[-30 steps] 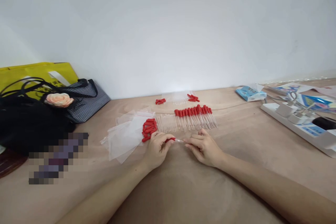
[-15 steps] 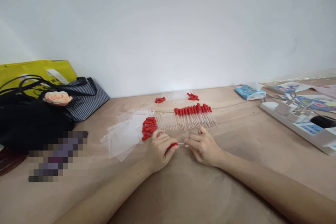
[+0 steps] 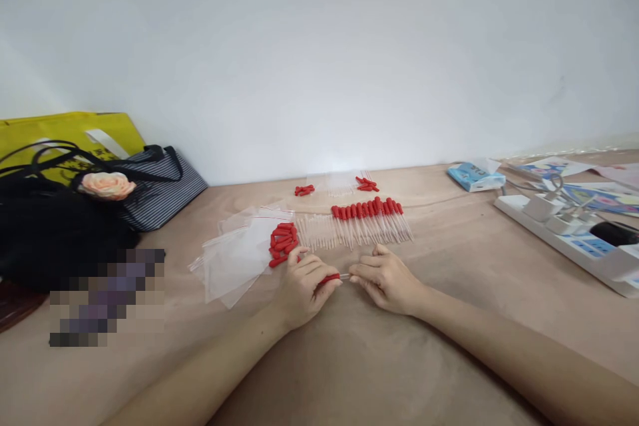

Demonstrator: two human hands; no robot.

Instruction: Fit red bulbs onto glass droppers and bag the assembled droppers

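My left hand (image 3: 307, 289) pinches a red rubber dropper bulb (image 3: 329, 277) between thumb and fingers. A thin clear dropper tube (image 3: 345, 276) runs from the bulb's end to my right hand (image 3: 382, 281), whose fingers are closed on it. Just beyond my hands lies a row of bare clear tubes (image 3: 317, 231). To its right, droppers with red bulbs (image 3: 367, 210) lie side by side, tips toward me. A pile of loose red bulbs (image 3: 283, 243) sits beside my left hand, on the edge of spread clear zip bags (image 3: 234, 253).
Farther back lie two small heaps of red bulbs (image 3: 304, 191) with more tubes and a clear bag between. Bags and a dark cloth item (image 3: 64, 233) occupy the left. At right are a blue tissue pack (image 3: 476, 176), a white power strip (image 3: 564, 233) and printed sheets.
My hands have come slightly closer together, and less of the clear tube shows between them. The other things lie as before.
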